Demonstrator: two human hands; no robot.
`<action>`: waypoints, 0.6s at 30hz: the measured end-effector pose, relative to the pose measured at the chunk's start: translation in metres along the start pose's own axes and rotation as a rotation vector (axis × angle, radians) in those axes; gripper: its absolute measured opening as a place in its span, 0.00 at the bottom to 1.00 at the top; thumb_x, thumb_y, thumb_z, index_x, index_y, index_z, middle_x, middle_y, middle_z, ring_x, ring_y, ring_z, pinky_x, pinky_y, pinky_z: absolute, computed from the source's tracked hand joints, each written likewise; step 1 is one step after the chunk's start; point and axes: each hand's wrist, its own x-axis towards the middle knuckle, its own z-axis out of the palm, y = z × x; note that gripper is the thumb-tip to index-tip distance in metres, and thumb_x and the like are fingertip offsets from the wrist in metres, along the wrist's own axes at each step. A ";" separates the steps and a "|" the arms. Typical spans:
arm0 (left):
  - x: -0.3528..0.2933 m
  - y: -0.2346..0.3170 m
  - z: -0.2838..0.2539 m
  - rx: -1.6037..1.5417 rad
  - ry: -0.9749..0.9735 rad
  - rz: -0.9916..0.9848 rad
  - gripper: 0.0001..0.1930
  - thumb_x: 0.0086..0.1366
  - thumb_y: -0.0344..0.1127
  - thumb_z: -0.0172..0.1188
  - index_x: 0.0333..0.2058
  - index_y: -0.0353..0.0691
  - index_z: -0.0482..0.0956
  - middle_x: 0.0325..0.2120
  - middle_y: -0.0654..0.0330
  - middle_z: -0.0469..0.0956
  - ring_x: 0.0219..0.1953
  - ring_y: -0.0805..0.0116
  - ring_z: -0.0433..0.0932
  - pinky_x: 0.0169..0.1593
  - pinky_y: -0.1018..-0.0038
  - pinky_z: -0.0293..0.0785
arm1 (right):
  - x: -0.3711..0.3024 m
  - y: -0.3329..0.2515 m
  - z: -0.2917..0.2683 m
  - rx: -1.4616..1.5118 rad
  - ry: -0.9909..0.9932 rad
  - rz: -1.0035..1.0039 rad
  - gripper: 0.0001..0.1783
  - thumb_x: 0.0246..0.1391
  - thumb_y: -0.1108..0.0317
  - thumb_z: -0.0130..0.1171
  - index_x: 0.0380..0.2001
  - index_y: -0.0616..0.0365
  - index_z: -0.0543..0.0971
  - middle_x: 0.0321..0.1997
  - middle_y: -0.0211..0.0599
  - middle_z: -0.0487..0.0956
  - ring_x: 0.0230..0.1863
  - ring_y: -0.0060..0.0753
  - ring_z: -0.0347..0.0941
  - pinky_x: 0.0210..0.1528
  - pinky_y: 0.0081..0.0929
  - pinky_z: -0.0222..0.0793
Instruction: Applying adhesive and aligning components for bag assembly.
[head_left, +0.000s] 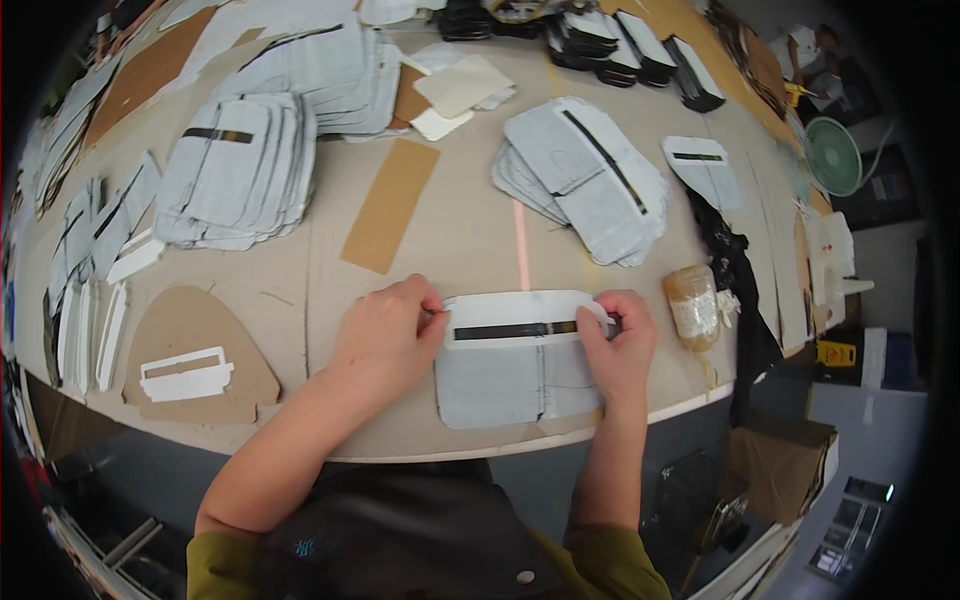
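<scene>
Grey panel (490,385), apparently fabric, pinched by 2 hands (390,325) (622,340)

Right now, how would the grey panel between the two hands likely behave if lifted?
The grey panel is probably light, as it looks thin. Its lower part would likely flex, while the white band near the top may stiffen that edge. Being broad and flat, it seems unlikely to roll.
</scene>
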 end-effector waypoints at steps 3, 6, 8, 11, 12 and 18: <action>-0.001 0.000 -0.003 0.050 -0.007 -0.146 0.16 0.59 0.27 0.65 0.43 0.37 0.69 0.18 0.58 0.71 0.22 0.59 0.73 0.31 0.66 0.71 | 0.002 0.000 0.002 -0.047 -0.007 -0.055 0.08 0.42 0.75 0.68 0.24 0.57 0.77 0.28 0.33 0.77 0.31 0.36 0.72 0.40 0.33 0.66; -0.001 -0.011 -0.005 -0.023 -0.008 -0.046 0.14 0.60 0.25 0.64 0.42 0.36 0.70 0.21 0.57 0.72 0.21 0.59 0.73 0.31 0.65 0.70 | 0.002 -0.003 0.002 -0.054 -0.001 -0.041 0.08 0.41 0.74 0.68 0.23 0.56 0.77 0.27 0.32 0.77 0.30 0.36 0.72 0.39 0.34 0.65; 0.000 -0.002 -0.007 -0.004 0.038 0.011 0.13 0.59 0.23 0.63 0.42 0.36 0.71 0.24 0.56 0.74 0.24 0.59 0.74 0.32 0.65 0.71 | 0.003 -0.006 0.000 -0.040 -0.013 -0.044 0.08 0.41 0.74 0.68 0.23 0.56 0.76 0.26 0.31 0.77 0.30 0.36 0.72 0.40 0.35 0.65; 0.006 0.013 0.005 0.064 0.106 0.339 0.13 0.56 0.21 0.61 0.42 0.35 0.76 0.31 0.55 0.76 0.32 0.57 0.76 0.38 0.64 0.73 | 0.003 -0.004 -0.001 -0.040 -0.010 -0.037 0.08 0.41 0.74 0.68 0.23 0.55 0.76 0.26 0.31 0.77 0.29 0.35 0.72 0.41 0.35 0.65; 0.009 0.019 0.013 0.114 0.122 0.618 0.15 0.54 0.21 0.60 0.42 0.34 0.78 0.36 0.54 0.76 0.38 0.55 0.77 0.43 0.64 0.74 | 0.002 -0.003 -0.001 -0.044 -0.008 -0.038 0.08 0.41 0.74 0.68 0.23 0.55 0.76 0.26 0.31 0.77 0.29 0.35 0.72 0.41 0.35 0.65; 0.028 0.029 0.067 0.084 0.084 0.657 0.14 0.55 0.21 0.62 0.41 0.36 0.84 0.35 0.57 0.75 0.38 0.59 0.74 0.43 0.67 0.74 | 0.002 -0.002 0.002 -0.061 -0.020 -0.048 0.09 0.40 0.74 0.68 0.25 0.54 0.77 0.27 0.31 0.77 0.31 0.36 0.73 0.42 0.34 0.64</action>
